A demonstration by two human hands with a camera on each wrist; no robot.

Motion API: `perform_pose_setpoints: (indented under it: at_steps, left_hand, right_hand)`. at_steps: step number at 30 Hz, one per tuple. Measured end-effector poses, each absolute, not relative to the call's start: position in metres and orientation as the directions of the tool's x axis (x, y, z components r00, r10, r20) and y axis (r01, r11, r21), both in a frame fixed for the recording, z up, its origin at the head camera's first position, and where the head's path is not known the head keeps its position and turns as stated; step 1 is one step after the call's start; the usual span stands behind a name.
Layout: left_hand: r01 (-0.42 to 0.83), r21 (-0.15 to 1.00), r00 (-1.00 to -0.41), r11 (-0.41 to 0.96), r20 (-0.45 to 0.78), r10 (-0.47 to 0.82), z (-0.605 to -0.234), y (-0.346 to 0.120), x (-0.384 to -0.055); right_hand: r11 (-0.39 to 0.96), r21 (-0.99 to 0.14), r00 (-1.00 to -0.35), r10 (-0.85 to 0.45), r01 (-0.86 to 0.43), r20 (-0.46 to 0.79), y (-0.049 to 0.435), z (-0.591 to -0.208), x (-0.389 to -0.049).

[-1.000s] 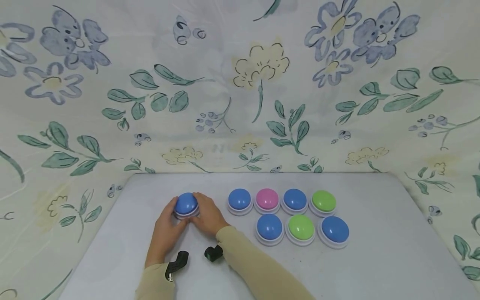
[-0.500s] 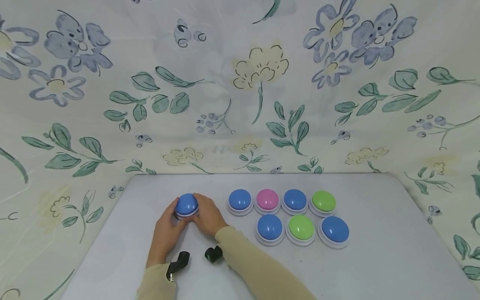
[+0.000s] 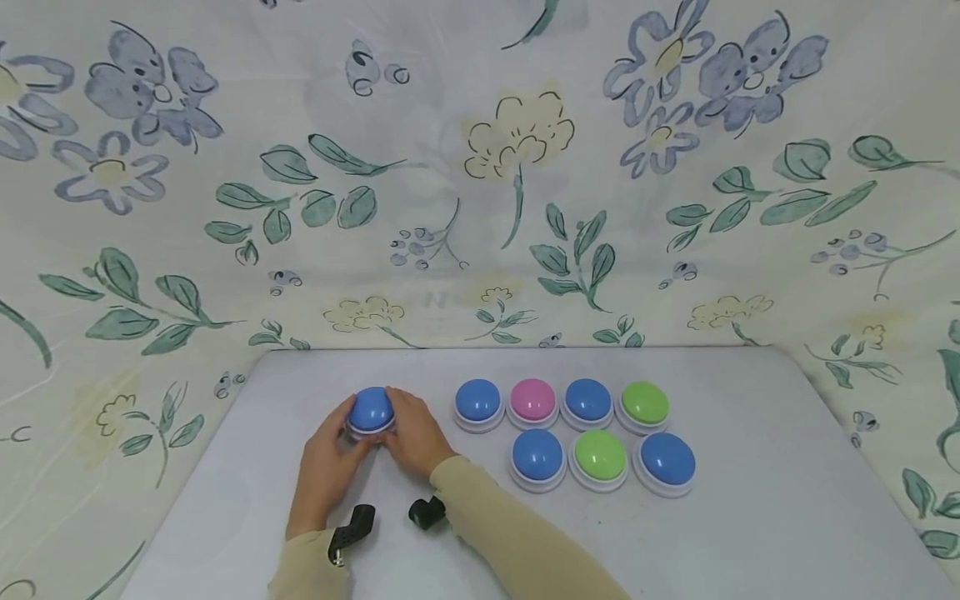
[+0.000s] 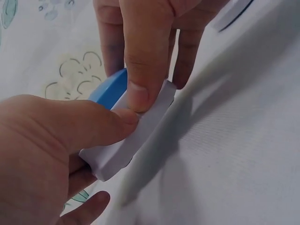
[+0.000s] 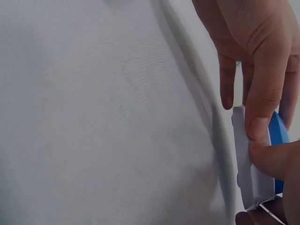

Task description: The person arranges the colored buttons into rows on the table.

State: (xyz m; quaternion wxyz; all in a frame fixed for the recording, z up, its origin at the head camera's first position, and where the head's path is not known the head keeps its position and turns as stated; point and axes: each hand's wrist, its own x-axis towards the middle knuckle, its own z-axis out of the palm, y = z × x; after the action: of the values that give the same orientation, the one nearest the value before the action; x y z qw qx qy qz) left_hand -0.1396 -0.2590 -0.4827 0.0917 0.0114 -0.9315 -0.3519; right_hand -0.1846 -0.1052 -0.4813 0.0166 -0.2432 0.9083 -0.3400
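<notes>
A blue dome button (image 3: pixel 371 408) with a white base is at the left of the table, gripped between both hands. My left hand (image 3: pixel 327 467) holds its left side, and my right hand (image 3: pixel 417 433) holds its right side and back. In the left wrist view, the two thumbs meet on the near side of the white base (image 4: pixel 126 140). The right wrist view shows the same base (image 5: pixel 253 178) edge-on, with the left hand (image 5: pixel 258 42) above and part of the right hand (image 5: pixel 276 161) at the frame's edge. Whether the base touches the table I cannot tell.
To the right stand two rows of similar buttons: a back row with a pink button (image 3: pixel 532 400) and a green button (image 3: pixel 645 403), and a front row with another green button (image 3: pixel 600 456). A floral cloth (image 3: pixel 450 167) hangs behind the white table (image 3: pixel 750 533).
Both hands keep their grip on the blue dome button, in nearly the same place. Only a slight shift of the whole head view shows.
</notes>
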Motion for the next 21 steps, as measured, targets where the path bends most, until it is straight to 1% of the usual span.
perform_pose_setpoints:
  at_steps: [12,21]
  left_hand:
    - [0.039,0.604,-0.985,0.796,0.159,-0.072,-0.459,-0.256,-0.135]
    - [0.083,0.571,-0.982,0.816,0.186,-0.031,-0.445,-0.250,-0.131]
  right_hand:
    - [0.637,-0.639,-0.888,-0.426,-0.432,0.175,-0.099,-0.473,-0.177]
    - [0.617,-0.651,-0.887,-0.406,-0.442,0.218,-0.089,-0.466,-0.168]
